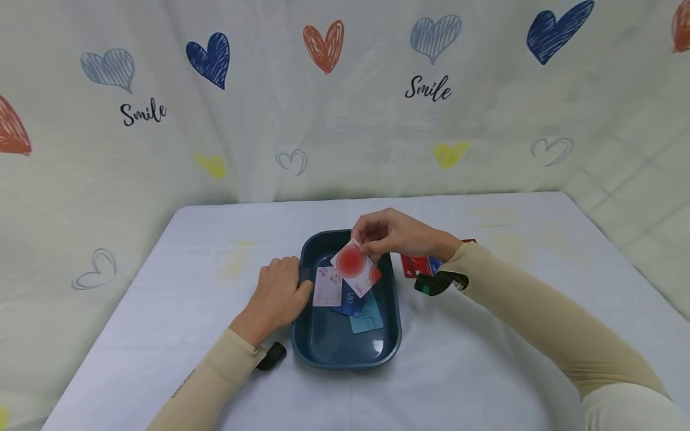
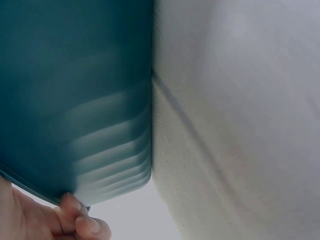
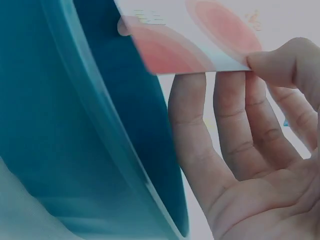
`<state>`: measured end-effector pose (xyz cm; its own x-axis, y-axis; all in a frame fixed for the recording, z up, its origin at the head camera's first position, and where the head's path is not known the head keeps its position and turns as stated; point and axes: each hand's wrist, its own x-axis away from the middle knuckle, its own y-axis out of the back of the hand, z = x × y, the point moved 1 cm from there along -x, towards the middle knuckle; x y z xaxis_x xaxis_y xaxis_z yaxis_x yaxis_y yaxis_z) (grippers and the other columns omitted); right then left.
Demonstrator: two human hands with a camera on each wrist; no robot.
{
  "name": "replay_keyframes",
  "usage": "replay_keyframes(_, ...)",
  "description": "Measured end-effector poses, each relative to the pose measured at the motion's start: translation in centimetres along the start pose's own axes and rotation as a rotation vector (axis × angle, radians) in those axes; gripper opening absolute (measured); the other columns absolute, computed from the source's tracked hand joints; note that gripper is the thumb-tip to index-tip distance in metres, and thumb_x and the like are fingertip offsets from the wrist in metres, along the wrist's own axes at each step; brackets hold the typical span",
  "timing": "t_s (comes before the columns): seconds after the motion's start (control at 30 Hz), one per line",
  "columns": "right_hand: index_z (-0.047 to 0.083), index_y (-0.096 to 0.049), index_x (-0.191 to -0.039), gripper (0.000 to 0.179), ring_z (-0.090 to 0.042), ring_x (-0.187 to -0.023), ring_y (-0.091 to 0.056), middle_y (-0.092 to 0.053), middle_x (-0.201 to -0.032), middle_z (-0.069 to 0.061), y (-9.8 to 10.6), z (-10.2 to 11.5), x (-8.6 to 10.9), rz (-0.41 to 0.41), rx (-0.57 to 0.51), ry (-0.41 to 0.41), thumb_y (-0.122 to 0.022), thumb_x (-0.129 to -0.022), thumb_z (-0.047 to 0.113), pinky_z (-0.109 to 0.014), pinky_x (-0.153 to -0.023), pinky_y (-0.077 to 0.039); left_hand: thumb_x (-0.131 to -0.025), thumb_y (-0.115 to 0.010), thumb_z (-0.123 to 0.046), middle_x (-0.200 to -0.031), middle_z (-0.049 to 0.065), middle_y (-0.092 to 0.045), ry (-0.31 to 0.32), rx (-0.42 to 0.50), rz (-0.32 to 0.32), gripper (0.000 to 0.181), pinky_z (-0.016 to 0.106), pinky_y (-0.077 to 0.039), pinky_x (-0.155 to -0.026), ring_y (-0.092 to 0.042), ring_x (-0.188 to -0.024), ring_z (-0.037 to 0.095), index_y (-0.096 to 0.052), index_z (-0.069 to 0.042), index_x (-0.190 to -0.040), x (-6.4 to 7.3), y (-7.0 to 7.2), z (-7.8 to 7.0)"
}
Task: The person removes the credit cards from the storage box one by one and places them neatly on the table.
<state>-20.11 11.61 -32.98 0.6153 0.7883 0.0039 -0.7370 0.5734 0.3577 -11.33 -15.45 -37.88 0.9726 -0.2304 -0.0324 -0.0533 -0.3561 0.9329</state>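
In the head view my right hand (image 1: 396, 233) pinches a white card with red circles (image 1: 353, 266) above the tray. The right wrist view shows the thumb on one face of this card (image 3: 175, 40) and the fingers behind it. My left hand (image 1: 277, 293) grips the left rim of the dark blue tray (image 1: 345, 358), its fingertips (image 2: 87, 225) curled at the rim in the left wrist view. Inside the tray lie a pale pink card (image 1: 326, 288), a dark blue VIP card (image 1: 350, 304) and a light blue card (image 1: 368, 317), partly overlapping.
Right of the tray, a red card (image 1: 414, 266) and a blue card (image 1: 433, 264) lie on the white tablecloth (image 1: 458, 371), partly hidden by my right wrist. A curtain printed with hearts (image 1: 366, 120) hangs behind the table.
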Motion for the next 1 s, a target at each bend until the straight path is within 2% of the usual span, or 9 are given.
replay_keyframes(0.23,0.009,-0.064,-0.118,0.021,-0.031,-0.105,-0.068,-0.065,-0.114,-0.012,0.1,0.6,1.1,-0.054,-0.007,-0.022,-0.066,-0.097,0.011,-0.041,-0.079,-0.064,-0.096,-0.051,-0.023,-0.083,0.008,-0.05,-0.013,0.007,-0.013,0.019,0.039,-0.031,-0.078,-0.043,-0.084,0.025,-0.054,-0.005,-0.095,0.0,0.0,0.2)
replay_keyframes(0.53,0.019,-0.064,-0.121,0.026,-0.031,-0.114,-0.067,-0.067,-0.125,-0.008,0.6,0.6,2.8,-0.195,0.041,-0.106,-0.071,-0.095,0.019,-0.042,-0.079,-0.064,-0.095,-0.051,-0.023,-0.082,0.008,-0.05,-0.023,0.012,-0.018,0.018,0.04,-0.031,-0.078,-0.043,-0.083,0.025,-0.053,-0.005,-0.094,-0.1,-0.1,0.3)
replay_keyframes(0.77,0.016,-0.064,-0.12,0.025,-0.03,-0.104,-0.071,-0.067,-0.122,-0.011,0.6,1.0,4.2,-0.291,0.048,-0.097,-0.07,-0.097,0.021,-0.041,-0.077,-0.064,-0.095,-0.051,-0.022,-0.082,0.008,-0.05,-0.026,0.015,-0.02,0.018,0.039,-0.031,-0.077,-0.042,-0.082,0.025,-0.053,-0.005,-0.093,-0.1,0.0,0.2)
replay_keyframes(1.0,0.015,-0.062,-0.121,0.026,-0.03,-0.096,-0.073,-0.068,-0.116,-0.011,0.6,1.2,5.5,-0.409,0.031,-0.129,-0.068,-0.097,0.02,-0.04,-0.076,-0.064,-0.095,-0.051,-0.022,-0.082,0.008,-0.05,-0.019,0.013,-0.014,0.018,0.039,-0.031,-0.078,-0.042,-0.082,0.025,-0.054,-0.004,-0.094,0.0,-0.1,0.2)
